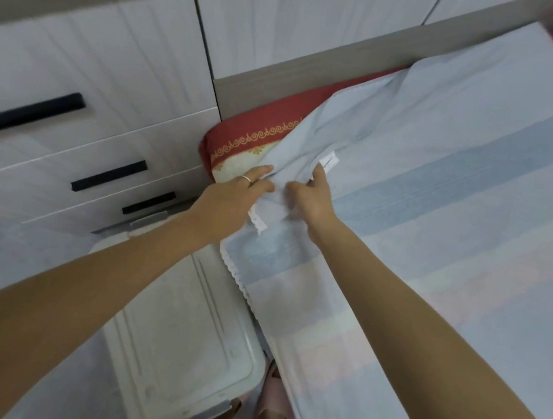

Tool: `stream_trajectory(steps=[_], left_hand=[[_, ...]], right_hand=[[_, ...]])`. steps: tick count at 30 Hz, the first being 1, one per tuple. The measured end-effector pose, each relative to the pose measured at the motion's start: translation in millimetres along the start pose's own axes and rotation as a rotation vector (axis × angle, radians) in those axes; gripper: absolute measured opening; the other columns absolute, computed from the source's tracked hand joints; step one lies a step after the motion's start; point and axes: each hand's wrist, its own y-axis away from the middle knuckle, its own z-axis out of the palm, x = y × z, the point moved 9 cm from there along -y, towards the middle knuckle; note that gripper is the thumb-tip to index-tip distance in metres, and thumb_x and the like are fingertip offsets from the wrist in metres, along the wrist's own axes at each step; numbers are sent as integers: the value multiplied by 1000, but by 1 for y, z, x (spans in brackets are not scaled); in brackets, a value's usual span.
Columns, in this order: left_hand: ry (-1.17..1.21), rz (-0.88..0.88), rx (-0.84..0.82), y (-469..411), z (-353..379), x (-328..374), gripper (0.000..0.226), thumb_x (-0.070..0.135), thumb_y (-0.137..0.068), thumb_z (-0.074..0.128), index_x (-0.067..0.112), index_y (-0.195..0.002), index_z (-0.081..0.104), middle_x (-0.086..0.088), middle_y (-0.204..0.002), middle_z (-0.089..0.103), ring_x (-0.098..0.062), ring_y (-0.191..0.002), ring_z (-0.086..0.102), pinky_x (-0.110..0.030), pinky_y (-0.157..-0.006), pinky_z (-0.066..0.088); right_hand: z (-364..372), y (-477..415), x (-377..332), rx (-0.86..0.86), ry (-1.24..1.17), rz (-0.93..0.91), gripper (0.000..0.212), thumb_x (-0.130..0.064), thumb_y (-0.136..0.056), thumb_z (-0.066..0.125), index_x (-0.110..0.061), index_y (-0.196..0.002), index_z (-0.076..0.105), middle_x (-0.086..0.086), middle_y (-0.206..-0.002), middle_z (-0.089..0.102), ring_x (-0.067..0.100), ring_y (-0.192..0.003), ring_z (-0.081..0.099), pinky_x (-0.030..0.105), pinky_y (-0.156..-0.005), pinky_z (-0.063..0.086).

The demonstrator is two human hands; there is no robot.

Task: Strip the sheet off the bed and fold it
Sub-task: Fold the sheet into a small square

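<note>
A pale blue sheet (441, 200) with wide blue, white and pink stripes and a lace-trimmed edge covers the bed. Its near-left corner is pulled up and bunched, baring a red mattress (260, 128) with a gold pattern. My left hand (232, 194), with a ring on one finger, grips the bunched corner from the left. My right hand (314, 196) pinches the same fold just to the right. The two hands are a few centimetres apart at the mattress corner.
A white drawer unit (69, 137) with black handles stands left of the bed, with wardrobe doors (290, 14) behind the headboard side. A white plastic lidded bin (184, 336) sits on the floor beside the bed. My feet show at the bottom edge.
</note>
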Motion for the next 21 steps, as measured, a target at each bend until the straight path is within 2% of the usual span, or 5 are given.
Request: stream_trajectory(steps=[4,8,12,15,21], left_hand=[[311,-220,190,8,-14,-48,59,-11,-77,53,11,-131,45,-5,-138,43,-29,-109,57,-43,-85,50],[689,-531,351,8,-16,-105,46,-12,-83,50,5,-126,52,-3,-115,53,-14,-99,50,-3,-72,39],[807,-898,512,15,6,-161,20,-1,-94,40,0,-107,55,-21,-119,57,-24,-100,53,-28,-88,43],[647,-1097,612,36,10,-160,26,-1,-90,42,3,-115,48,-21,-133,43,-27,-108,47,-34,-96,38],[-69,82,157,-15,37,-8,57,28,-90,47,27,-145,32,-8,-156,19,-32,-142,16,-61,-105,23]], right_hand=[[32,-16,-19,-113,118,-31,61,-6,-92,50,-15,-146,24,11,-102,55,18,-87,56,36,-86,53],[72,-33,-44,-259,77,-35,66,-15,-97,46,-21,-151,9,2,-133,42,14,-110,45,25,-96,38],[120,-38,-52,-466,71,-32,55,-10,-94,44,-19,-147,30,0,-147,41,18,-134,36,27,-106,24],[103,-23,-47,-240,82,-193,39,0,-89,46,-7,-126,56,8,-122,63,14,-111,56,16,-97,38],[-60,23,29,555,490,-173,53,-11,-82,38,-16,-134,50,4,-137,51,22,-130,42,44,-112,26]])
